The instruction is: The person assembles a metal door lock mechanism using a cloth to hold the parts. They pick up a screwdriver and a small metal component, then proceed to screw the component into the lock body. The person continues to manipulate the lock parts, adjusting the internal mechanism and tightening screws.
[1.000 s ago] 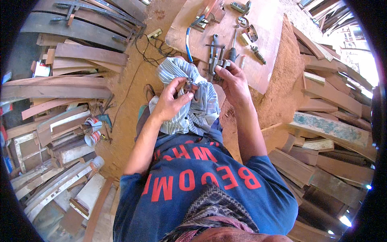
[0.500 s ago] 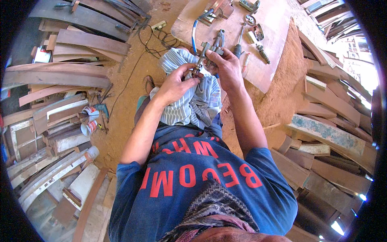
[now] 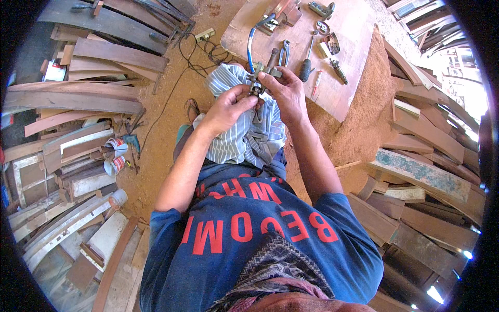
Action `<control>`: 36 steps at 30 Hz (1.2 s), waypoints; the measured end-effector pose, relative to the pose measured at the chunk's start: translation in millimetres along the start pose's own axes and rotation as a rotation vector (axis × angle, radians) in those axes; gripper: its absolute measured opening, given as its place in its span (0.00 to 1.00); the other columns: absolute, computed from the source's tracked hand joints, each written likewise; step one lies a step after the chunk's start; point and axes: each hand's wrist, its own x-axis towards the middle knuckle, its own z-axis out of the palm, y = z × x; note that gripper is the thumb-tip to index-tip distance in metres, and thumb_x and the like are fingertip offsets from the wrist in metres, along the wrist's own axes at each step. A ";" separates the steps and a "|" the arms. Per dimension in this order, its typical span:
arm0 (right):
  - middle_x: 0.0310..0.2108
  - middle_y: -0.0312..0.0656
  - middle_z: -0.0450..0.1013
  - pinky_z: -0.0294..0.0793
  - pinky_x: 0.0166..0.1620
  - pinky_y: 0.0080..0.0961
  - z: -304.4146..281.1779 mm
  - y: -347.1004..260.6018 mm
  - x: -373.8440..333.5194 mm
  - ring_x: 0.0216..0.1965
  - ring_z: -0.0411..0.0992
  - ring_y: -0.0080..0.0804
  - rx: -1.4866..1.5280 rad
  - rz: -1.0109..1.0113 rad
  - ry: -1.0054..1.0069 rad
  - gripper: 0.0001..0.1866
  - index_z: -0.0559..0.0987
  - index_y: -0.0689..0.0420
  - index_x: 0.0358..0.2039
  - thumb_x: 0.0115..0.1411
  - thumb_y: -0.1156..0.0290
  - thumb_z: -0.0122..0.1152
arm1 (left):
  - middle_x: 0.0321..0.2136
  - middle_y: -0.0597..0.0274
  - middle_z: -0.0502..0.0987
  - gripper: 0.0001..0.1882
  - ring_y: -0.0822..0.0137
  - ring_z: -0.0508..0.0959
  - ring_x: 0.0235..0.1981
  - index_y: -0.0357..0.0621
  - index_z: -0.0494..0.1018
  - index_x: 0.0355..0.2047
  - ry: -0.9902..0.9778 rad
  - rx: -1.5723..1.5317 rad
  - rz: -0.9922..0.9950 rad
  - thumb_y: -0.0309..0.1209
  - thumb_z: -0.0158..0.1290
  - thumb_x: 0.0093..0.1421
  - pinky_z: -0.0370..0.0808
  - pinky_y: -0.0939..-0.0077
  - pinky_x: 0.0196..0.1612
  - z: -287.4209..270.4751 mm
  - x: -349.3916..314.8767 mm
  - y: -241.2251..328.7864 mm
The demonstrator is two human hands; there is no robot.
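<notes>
Over my lap, both hands hold dark metal machine parts close together. My left hand (image 3: 228, 110) pinches a small round dark metal fitting (image 3: 255, 89) between thumb and fingers. My right hand (image 3: 289, 94) is closed on a larger metal piece (image 3: 268, 69) with a protruding shaft, its thumb on top. The two parts meet or overlap; I cannot tell whether they are joined. A striped light-blue cloth (image 3: 228, 138) lies across my lap beneath the hands. A blue-and-white cable (image 3: 250, 46) runs down toward the parts from a metal assembly (image 3: 275, 18).
On a wooden board (image 3: 335, 99) ahead lie blue-handled pliers (image 3: 284, 53), a dark-handled screwdriver (image 3: 305, 68), a thin red-handled tool (image 3: 316, 82) and several metal parts. Sawdust (image 3: 353, 122) covers the ground. Stacked timber stands left and right (image 3: 421, 171). A black cord (image 3: 200, 60) lies left of the board.
My right hand has moved slightly left and down with its metal piece, nearer the fitting in my left hand. My left hand has barely moved.
</notes>
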 end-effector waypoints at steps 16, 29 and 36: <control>0.37 0.40 0.82 0.78 0.40 0.23 1.6 -7.2 -10.1 0.35 0.78 0.23 0.004 -0.019 -0.124 0.20 0.82 0.65 0.48 0.61 0.66 0.73 | 0.47 0.60 0.83 0.21 0.69 0.83 0.44 0.40 0.72 0.58 -0.083 -0.368 -0.078 0.41 0.49 0.74 0.79 0.72 0.50 -7.9 0.8 9.1; 0.36 0.38 0.81 0.74 0.42 0.24 -6.8 -14.3 -10.9 0.38 0.75 0.21 -0.177 -0.060 -0.235 0.20 0.83 0.64 0.48 0.62 0.62 0.73 | 0.44 0.59 0.84 0.20 0.68 0.82 0.46 0.40 0.77 0.54 -0.202 -0.320 -0.005 0.43 0.52 0.72 0.76 0.71 0.51 -19.9 2.0 1.2; 0.44 0.41 0.79 0.74 0.50 0.28 -11.7 -32.2 -18.7 0.46 0.74 0.25 -0.177 -0.129 -0.285 0.21 0.80 0.65 0.51 0.65 0.62 0.68 | 0.45 0.58 0.84 0.20 0.67 0.82 0.45 0.40 0.75 0.55 -0.160 -0.369 0.019 0.40 0.56 0.70 0.76 0.70 0.50 -18.5 -2.8 2.2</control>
